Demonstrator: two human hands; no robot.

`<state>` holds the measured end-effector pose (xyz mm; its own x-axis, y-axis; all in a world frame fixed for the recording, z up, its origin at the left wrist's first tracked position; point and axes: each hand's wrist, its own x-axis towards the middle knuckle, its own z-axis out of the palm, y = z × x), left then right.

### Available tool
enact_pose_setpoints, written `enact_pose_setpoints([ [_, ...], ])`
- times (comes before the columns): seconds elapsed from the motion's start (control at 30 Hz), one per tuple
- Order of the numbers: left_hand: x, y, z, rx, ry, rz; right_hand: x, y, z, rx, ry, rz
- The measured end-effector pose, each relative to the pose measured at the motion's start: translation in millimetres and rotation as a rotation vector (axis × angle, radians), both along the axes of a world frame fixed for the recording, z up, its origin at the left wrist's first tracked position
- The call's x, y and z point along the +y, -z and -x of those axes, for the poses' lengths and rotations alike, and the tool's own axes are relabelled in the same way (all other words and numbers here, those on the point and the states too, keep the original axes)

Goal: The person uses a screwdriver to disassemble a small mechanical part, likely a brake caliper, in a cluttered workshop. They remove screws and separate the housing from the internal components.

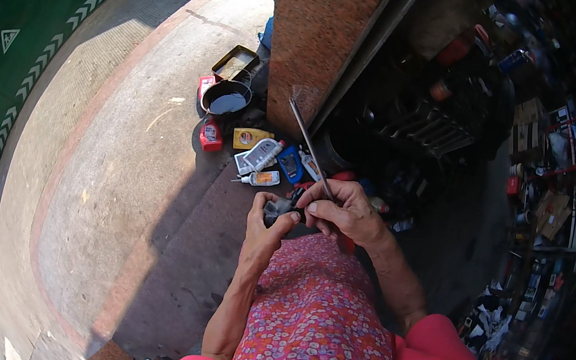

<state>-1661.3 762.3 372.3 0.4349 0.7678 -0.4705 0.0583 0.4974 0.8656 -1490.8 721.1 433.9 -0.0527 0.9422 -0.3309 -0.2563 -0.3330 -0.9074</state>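
Note:
My left hand [265, 230] is closed around a small dark grey part [273, 210], its thumb pressed over the near side. Most of that part is hidden by the fingers, so its exact kind does not show. Close against it on the right, my right hand [346, 213] grips a long thin metal rod [310, 145], which slants up and away to the left. The rod's lower end disappears into the fingers. The fingertips of both hands nearly meet in front of my flowered apron [328, 313].
Oil bottles lie beyond my hands: a white bottle [262, 155], a blue bottle [290, 164], a yellow container [252, 138] and a red bottle [210, 136]. Behind them are a black basin [226, 98] and a square tin [235, 62]. A stone pillar [317, 35] rises ahead; cluttered shelves [565, 169] stand right.

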Motion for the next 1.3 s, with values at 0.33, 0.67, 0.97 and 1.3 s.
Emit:
enact_pose_setpoints([
  [0.33,4.1,6.7,2.7,0.028,0.017,-0.108,11.8,5.8,1.9,-0.091,-0.064,0.047],
  [0.67,5.0,-1.7,5.4,-0.022,-0.040,0.029,11.1,18.8,15.2,-0.208,0.099,0.043],
  [0.97,3.3,5.1,2.8,-0.026,-0.050,-0.089,13.2,1.4,21.0,-0.348,0.175,0.074],
  [1.3,2.0,3.1,4.8,-0.025,-0.064,-0.098,19.4,-1.9,20.0,-0.611,0.089,-0.030],
])
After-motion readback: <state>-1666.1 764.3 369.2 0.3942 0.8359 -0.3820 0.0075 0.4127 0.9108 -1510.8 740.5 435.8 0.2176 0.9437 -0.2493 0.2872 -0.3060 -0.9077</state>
